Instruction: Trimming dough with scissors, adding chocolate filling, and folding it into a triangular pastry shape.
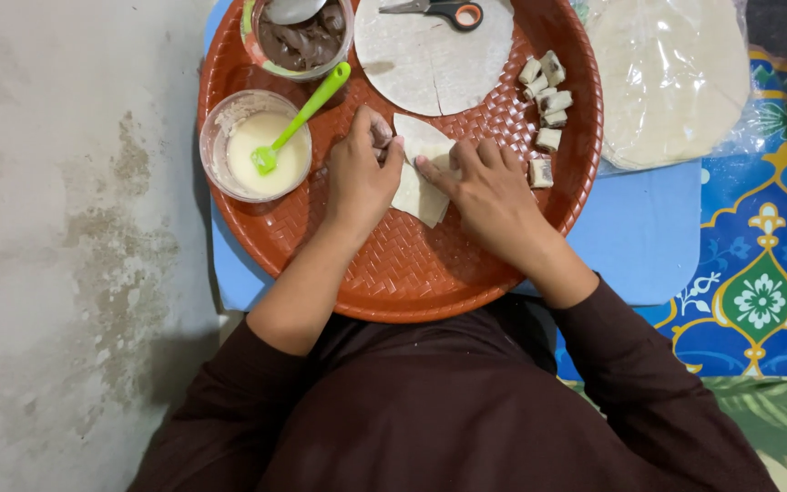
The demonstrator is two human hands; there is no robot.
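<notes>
Gently, my left hand (360, 178) and right hand (494, 191) press flat on the thin, floppy, tearable wrapper wedge (419, 187); best held by its edges.

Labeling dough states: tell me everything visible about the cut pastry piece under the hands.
The cut pastry piece is a thin, pale off-white wedge of dough sheet, lying flat near the centre of the round red-brown woven tray. Its point faces the person. The left hand covers its left edge and the right hand presses an index finger onto its top. Whether filling lies inside is hidden.
</notes>
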